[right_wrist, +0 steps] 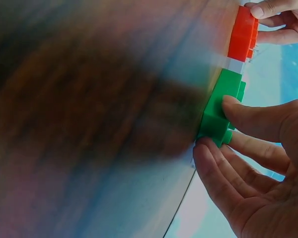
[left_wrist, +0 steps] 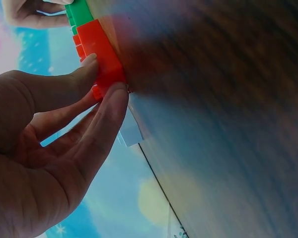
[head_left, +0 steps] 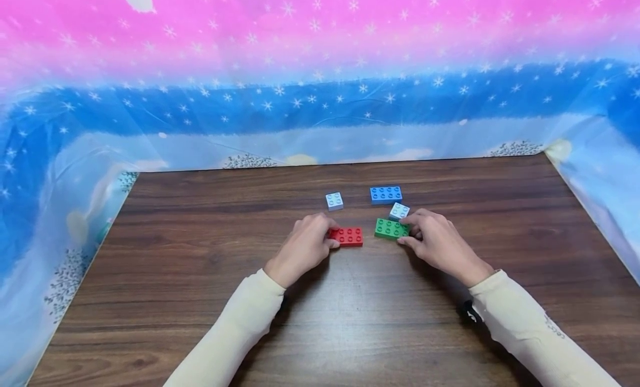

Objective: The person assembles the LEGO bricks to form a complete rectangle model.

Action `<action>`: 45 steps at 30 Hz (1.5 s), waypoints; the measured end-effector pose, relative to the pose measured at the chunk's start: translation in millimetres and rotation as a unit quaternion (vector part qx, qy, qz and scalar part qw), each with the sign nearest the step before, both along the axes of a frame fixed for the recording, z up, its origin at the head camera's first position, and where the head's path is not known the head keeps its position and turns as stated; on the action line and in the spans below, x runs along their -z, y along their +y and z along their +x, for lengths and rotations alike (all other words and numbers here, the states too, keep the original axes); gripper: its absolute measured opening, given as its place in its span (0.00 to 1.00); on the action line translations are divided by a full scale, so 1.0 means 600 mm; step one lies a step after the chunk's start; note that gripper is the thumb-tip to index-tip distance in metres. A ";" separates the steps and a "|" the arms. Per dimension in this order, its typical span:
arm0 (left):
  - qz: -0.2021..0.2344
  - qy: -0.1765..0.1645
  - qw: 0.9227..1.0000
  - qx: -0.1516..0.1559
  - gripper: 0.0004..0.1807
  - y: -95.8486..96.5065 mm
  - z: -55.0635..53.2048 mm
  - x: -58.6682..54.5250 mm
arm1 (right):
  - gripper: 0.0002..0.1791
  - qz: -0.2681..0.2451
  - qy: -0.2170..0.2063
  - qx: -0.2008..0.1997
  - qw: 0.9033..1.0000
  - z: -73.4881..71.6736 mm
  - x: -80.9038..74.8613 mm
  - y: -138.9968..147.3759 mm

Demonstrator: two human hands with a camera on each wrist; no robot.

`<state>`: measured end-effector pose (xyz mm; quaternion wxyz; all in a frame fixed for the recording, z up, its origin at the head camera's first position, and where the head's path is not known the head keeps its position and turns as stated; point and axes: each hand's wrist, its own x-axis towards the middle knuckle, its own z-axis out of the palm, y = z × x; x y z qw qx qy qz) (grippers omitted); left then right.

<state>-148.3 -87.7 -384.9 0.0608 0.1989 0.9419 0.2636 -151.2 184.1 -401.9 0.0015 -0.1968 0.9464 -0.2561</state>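
Head view: left hand on red brick, right hand on green brick

Main risk, by my read: a brick swivelling. You hold each by its outer end, so a bump on the free inner end could turn it in your fingers. An uneven lift might let that end dip, for the same reason. Second risk: the white brick sits just beyond your right grip, against or close to the green brick; can't tell if they touch. A push away from you could shove it on toward the blue brick, a little farther beyond.

Grip and lie. Left: thumb and fingers pinch the red brick, thumb on its near long side; its length runs inward from the grip, studs up. Right: same pinch on the green brick, which reaches inward at a slight slant, studs up too. A gap parts the two free ends. The second white brick lies beyond your left grip, apart from your fingers.
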 end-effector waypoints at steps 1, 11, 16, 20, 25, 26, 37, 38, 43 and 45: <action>0.001 -0.003 1.000 0.001 0.11 0.000 0.000 0.000 | 0.19 0.000 -0.003 0.000 1.000 0.001 0.000 0.000; 0.004 0.001 1.000 -0.001 0.12 -0.004 0.004 0.001 | 0.17 -0.003 -0.010 -0.015 1.000 0.001 -0.003 -0.005; 0.006 0.001 1.000 0.000 0.13 -0.003 0.005 0.000 | 0.16 -0.001 -0.019 -0.015 1.000 0.001 -0.008 -0.005; 0.009 0.002 1.000 -0.001 0.13 -0.001 0.005 0.000 | 0.16 -0.001 -0.025 -0.017 1.000 0.001 -0.010 -0.006; 0.007 0.004 1.000 -0.001 0.13 -0.001 0.005 0.002 | 0.16 -0.004 -0.036 -0.020 0.999 0.003 -0.011 -0.007; 0.006 0.005 1.000 -0.001 0.13 -0.001 0.006 0.003 | 0.16 -0.004 -0.038 -0.020 0.999 0.004 -0.011 -0.007; 0.005 0.012 1.000 0.006 0.14 -0.002 0.010 0.004 | 0.16 -0.001 -0.035 -0.024 0.999 0.004 -0.010 -0.011; 0.005 0.012 1.000 0.006 0.14 -0.003 0.011 0.004 | 0.16 -0.001 -0.035 -0.025 0.999 0.004 -0.010 -0.011; 0.003 0.009 1.000 0.001 0.15 -0.003 0.013 0.004 | 0.16 -0.005 -0.039 -0.029 0.999 0.004 -0.012 -0.012; 0.001 0.010 1.000 0.000 0.15 -0.003 0.014 0.004 | 0.15 -0.008 -0.038 -0.033 0.999 0.004 -0.013 -0.012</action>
